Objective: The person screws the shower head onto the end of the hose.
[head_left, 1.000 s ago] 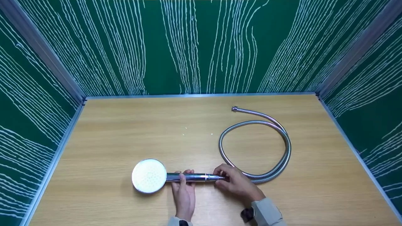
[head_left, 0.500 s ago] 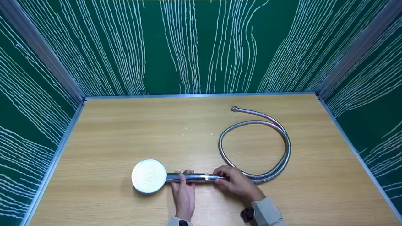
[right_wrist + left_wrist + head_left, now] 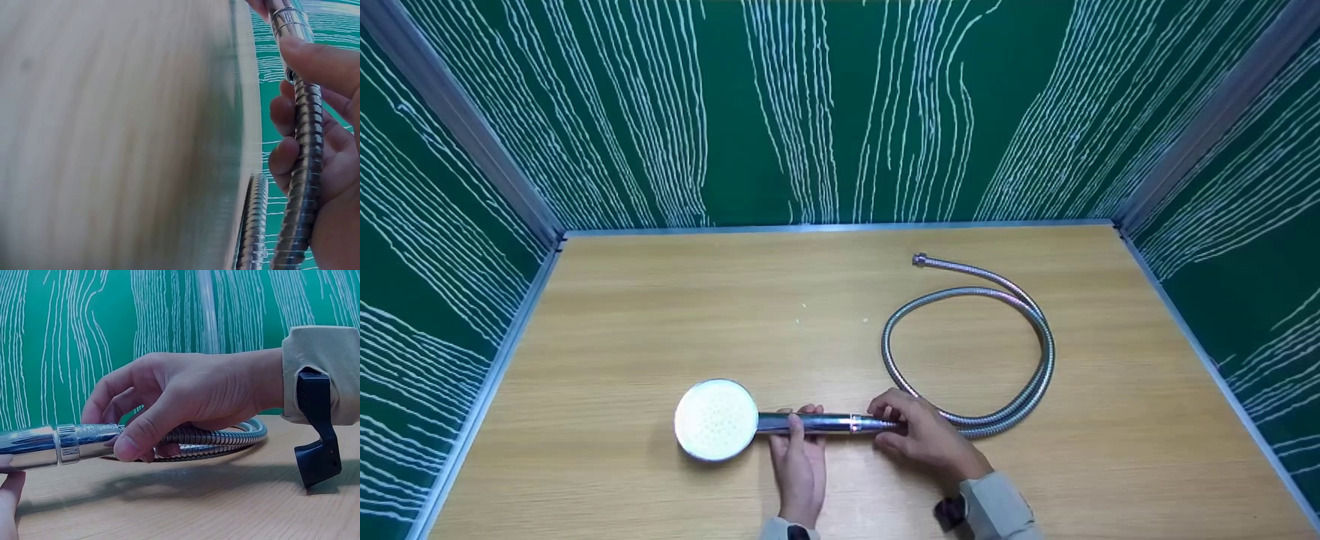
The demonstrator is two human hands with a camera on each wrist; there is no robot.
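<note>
A shower head (image 3: 716, 420) with a round white face and a chrome handle (image 3: 832, 424) lies sideways in the head view, face up. My left hand (image 3: 801, 472) holds the handle from below, thumb on top. At the handle's right end, my right hand (image 3: 926, 439) pinches the connector of a coiled metal shower hose (image 3: 1046, 352). The left wrist view shows the tapered connector (image 3: 95, 440) meeting the handle in line, beside a ribbed collar. In the right wrist view, the thumb (image 3: 304, 56) presses on the connector and the hose (image 3: 306, 152) runs down past the curled fingers.
The hose loops over the wooden table (image 3: 660, 300), its free end with a nut (image 3: 919, 259) towards the back. Small white specks (image 3: 802, 306) dot the tabletop. Green panels (image 3: 855, 112) with white wavy lines stand at the back and both sides.
My right hand's fingers have shifted slightly around the connector. The left hand, the shower head and the hose loop look unmoved.
</note>
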